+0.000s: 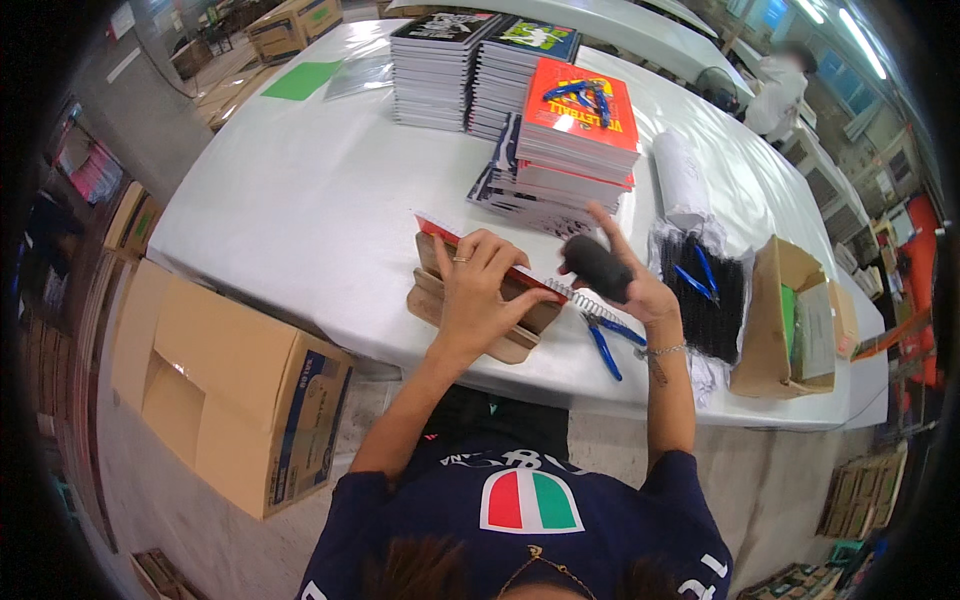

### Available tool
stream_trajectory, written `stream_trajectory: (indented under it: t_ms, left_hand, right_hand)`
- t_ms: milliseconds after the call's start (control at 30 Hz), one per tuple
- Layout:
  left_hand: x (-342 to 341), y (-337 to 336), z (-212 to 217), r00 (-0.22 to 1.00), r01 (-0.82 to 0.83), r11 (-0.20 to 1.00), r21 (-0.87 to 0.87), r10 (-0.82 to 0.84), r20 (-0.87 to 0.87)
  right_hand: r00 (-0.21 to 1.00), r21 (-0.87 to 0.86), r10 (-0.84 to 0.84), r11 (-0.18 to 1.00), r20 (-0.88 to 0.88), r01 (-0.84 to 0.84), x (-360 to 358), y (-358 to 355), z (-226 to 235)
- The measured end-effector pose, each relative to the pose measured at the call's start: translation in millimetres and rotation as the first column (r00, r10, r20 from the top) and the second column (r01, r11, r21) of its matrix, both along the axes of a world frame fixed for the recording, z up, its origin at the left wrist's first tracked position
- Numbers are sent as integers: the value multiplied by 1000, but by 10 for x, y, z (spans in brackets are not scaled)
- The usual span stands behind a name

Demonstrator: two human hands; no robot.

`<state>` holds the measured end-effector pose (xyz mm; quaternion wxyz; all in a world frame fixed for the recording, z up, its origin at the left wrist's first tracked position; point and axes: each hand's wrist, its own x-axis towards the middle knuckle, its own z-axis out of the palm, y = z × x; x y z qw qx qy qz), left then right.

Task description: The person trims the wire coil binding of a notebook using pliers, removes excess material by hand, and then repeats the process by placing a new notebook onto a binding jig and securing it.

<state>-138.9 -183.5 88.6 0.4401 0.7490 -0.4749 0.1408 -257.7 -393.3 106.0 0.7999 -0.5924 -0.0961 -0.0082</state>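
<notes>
My left hand (480, 285) presses a thin red-covered book (435, 230) into a slotted wooden stand (430, 300) near the table's front edge. Its fingers reach over the book's upper edge and the thumb points right. From the book's right end a wire spiral coil (590, 302) sticks out. Beside it, my right hand (640, 285) has a dark grey rounded cylinder (597, 268) in its grasp, index finger stretched upward. That hand and the cylinder look slightly blurred. Blue-handled pliers (605, 345) lie on the table just below the coil.
Stacked spiral books (435, 85) stand at the back, and a red-topped stack (575, 140) bears other blue pliers (585, 95). To the right are black coils (705, 315) under another blue-handled tool (698, 280), and an open carton (770, 350). A large carton (220, 380) stands left.
</notes>
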Motion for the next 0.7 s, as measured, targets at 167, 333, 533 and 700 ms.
stream_trajectory:
  t_ms: [167,333,533,700]
  left_hand:
    - [-4,-29,-10,999,3,1000,-12,-3,36]
    - [10,-4,-30,1000,30,999,-15,-30,2]
    - [16,4,-18,999,32,999,26,-32,-15]
    - [-10,-31,12,1000,11,1000,29,-12,6]
  right_hand:
    - [987,263,-144,957,67,122,7,145,204]
    - [995,95,-102,990,-5,102,60,213,247]
    - [979,-64,-204,977,-8,203,-25,233,303]
    - [899,-582,-438,734,-13,350,-21,233,271]
